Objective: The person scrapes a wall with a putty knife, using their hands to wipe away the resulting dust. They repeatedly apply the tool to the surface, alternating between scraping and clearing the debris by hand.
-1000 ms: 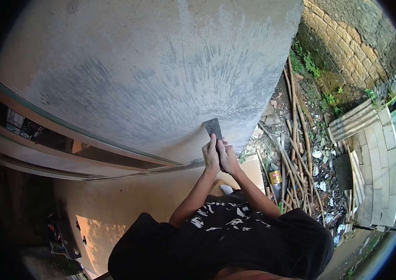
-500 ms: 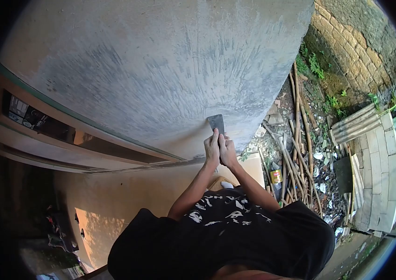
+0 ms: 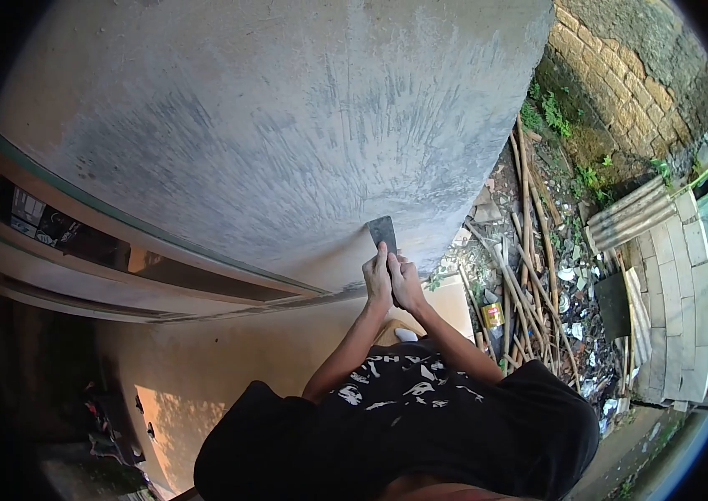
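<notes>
Scraper (image 3: 382,230), at approx. 12 o'clock of both hands, might skid on the rough wall (image 3: 270,167) if pushed unevenly, w/ a knuckle scrape poss. L hand (image 3: 377,282) points to 12, thumb pinching scraper; R hand (image 3: 406,286), at its 3 o'clock, pinches too, other fingers partly hidden.

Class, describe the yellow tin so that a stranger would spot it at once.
Find the big grey-streaked wall, then look past its right-hand edge to the littered ground. There, between the tan floor and the long brown poles, sits the tin. Its yellow side, marked with red, stands out from the white scraps nearby.
</notes>
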The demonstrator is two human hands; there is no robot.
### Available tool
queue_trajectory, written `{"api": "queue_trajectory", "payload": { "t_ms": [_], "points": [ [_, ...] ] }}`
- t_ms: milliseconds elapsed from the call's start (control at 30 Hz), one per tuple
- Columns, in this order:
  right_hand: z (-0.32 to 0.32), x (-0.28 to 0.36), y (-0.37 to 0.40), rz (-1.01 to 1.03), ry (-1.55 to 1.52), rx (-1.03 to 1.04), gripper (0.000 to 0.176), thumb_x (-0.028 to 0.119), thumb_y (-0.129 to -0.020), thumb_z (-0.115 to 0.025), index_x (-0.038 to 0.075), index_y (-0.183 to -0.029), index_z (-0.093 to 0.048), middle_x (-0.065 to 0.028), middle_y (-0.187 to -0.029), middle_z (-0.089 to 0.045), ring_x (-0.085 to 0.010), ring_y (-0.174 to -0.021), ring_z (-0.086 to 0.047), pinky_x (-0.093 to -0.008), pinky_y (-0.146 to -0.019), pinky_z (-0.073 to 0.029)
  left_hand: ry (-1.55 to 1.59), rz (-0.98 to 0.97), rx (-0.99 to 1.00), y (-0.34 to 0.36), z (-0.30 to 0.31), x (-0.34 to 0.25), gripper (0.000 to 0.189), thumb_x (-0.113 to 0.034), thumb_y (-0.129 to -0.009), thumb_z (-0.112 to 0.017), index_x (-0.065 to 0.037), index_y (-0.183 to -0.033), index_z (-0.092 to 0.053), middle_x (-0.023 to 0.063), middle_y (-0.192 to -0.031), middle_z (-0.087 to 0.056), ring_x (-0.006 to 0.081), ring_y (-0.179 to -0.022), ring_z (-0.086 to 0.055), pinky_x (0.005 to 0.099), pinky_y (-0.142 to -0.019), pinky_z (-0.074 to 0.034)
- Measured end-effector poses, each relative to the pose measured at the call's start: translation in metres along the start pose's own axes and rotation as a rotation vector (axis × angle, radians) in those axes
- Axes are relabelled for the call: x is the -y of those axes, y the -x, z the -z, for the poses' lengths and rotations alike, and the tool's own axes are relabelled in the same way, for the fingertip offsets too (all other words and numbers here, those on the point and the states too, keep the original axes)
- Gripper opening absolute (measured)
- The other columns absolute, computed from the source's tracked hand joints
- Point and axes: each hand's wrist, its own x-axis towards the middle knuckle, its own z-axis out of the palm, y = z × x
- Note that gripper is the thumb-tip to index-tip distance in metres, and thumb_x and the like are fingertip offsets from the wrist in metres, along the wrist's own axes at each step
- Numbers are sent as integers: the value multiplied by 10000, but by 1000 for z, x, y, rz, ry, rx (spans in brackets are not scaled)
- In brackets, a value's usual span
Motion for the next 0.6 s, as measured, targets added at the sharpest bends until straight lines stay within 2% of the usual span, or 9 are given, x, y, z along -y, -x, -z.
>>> {"api": "queue_trajectory", "payload": {
  "t_ms": [133,200,233,267,333,367,467,533,600],
  "points": [
    [2,-3,-1,-70,33,-4,498,309,-984,-424,-108,-748,-558,-185,-704,-586,-194,-623,-558,-365,-595,-441,13,-3,6,-2,-2,5,525,-419,-950,-504,52,-766,-648,108,-724,-647,160,-667,-603,282,-636,-482],
    [-2,-24,-11,49,15,-26,484,315,-982,-426,-98,-768,-562,-173,-632,-565,-193,-598,-555,-364,-587,-444,11,4,25,-11,-3,6,523,-415,-953,-500,47,-754,-642,104,-716,-643,157,-662,-598,283,-633,-479],
    [2,-31,-14,-116,-5,80,472,317,-979,-437,-98,-792,-565,-165,-573,-544,-180,-595,-552,-362,-589,-442,4,10,36,-12,1,10,521,-412,-955,-497,43,-742,-635,100,-709,-640,154,-658,-593,283,-630,-476],
    [-2,-38,-11,-117,-7,83,472,317,-979,-437,-98,-792,-565,-165,-573,-544,-180,-595,-552,-362,-589,-442,3,9,32,-11,5,14,521,-412,-955,-497,43,-742,-635,100,-709,-640,154,-658,-593,283,-630,-476],
    [-11,-24,-12,129,-13,-134,476,315,-975,-452,-106,-781,-561,-152,-540,-526,-151,-575,-527,-364,-556,-430,-82,-60,-6,-13,0,3,525,-408,-961,-489,38,-719,-624,84,-690,-625,142,-638,-571,278,-611,-460],
    [-6,-19,-19,90,25,-57,483,314,-972,-462,-124,-798,-568,-143,-538,-534,-138,-549,-514,-368,-530,-427,19,-104,-14,-14,-5,0,525,-405,-963,-486,32,-701,-615,65,-668,-606,122,-611,-543,274,-581,-443],
    [-2,28,-40,102,31,26,474,307,-970,-468,-125,-808,-574,-129,-539,-536,-129,-522,-500,-354,-506,-426,-8,-200,48,-35,-5,-19,528,-407,-963,-485,27,-686,-603,46,-649,-588,109,-594,-527,269,-560,-432],
    [-5,12,-41,56,13,42,462,301,-971,-469,-115,-802,-575,-124,-537,-530,-119,-536,-492,-334,-512,-424,20,-188,24,-30,-11,-22,521,-414,-961,-486,8,-675,-589,32,-639,-577,100,-585,-521,264,-549,-428],
    [-12,-14,-32,100,-70,-49,458,300,-971,-470,-104,-776,-565,-119,-545,-524,-106,-551,-467,-324,-510,-411,-28,-137,-8,-24,-6,-6,519,-425,-958,-488,-4,-670,-583,25,-637,-573,97,-586,-518,258,-548,-424]
  ]
}}
